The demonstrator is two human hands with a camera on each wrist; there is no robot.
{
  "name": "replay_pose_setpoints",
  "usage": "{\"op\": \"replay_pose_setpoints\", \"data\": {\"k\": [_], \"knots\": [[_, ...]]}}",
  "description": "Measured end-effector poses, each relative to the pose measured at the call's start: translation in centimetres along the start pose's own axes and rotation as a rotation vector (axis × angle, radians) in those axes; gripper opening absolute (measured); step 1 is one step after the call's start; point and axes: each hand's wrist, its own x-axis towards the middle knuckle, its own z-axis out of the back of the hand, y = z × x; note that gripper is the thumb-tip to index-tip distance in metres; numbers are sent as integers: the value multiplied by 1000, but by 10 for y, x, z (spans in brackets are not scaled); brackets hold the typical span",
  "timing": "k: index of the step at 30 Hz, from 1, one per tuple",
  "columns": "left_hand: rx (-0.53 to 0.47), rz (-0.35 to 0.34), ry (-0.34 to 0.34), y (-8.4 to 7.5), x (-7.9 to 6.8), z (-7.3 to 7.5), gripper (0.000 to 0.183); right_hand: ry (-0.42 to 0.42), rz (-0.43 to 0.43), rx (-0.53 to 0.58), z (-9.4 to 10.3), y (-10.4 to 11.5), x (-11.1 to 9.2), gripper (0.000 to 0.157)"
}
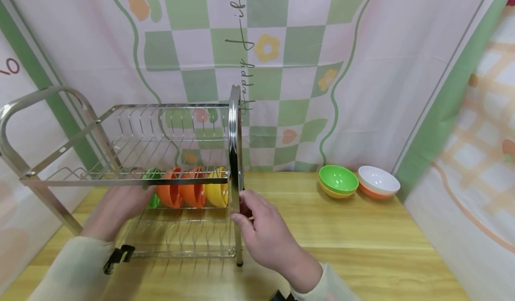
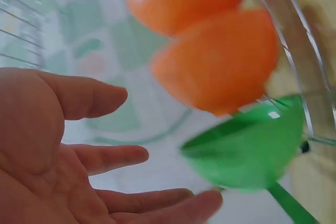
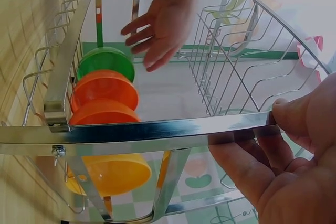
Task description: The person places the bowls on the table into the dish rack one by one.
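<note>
A two-tier metal dish rack (image 1: 234, 135) stands on the left half of the table. On its lower tier a green bowl (image 2: 252, 156), two orange bowls (image 2: 220, 61) and a yellow bowl (image 1: 217, 193) stand on edge in a row. My left hand (image 1: 128, 199) reaches in under the upper tier beside the green bowl. Its fingers (image 2: 113, 153) are spread and hold nothing, with a gap to the bowl in the right wrist view. With thumb and curled fingers, my right hand (image 1: 267, 231) grips the rack's right side post.
Toward the back right of the table (image 1: 342, 234), a green bowl (image 1: 338, 178) sits in a yellow one and a white bowl (image 1: 378, 180) in an orange one. Behind hangs a checked curtain (image 1: 265, 82). The rack's upper tier (image 1: 173, 144) spans above my left hand.
</note>
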Motion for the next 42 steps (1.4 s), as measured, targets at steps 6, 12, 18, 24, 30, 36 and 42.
{"op": "replay_pose_setpoints", "data": {"k": [6, 12, 18, 24, 30, 36, 42], "knots": [[18, -61, -48, -27, -35, 2, 62, 6, -47, -10, 1, 2, -2, 6], [5, -86, -80, -53, -58, -1, 75, -6, -72, -14, 1, 2, -2, 7], [-78, -181, -98, -74, -69, -8, 68, -2, -86, -40, 0, 1, -5, 4], [-268, -271, -89, -88, -76, -18, 64, 89, -141, -153, 6, -6, -9, 26], [-638, -337, 22, -102, -79, -24, 52, 80, -158, -114, 24, -20, -16, 41], [-912, -440, 43, -114, -76, -27, 39, -9, -268, -86, 50, -36, -21, 38], [-1060, -436, 82, -124, -74, -29, 35, -32, -446, 275, 75, -58, -28, 36]]}}
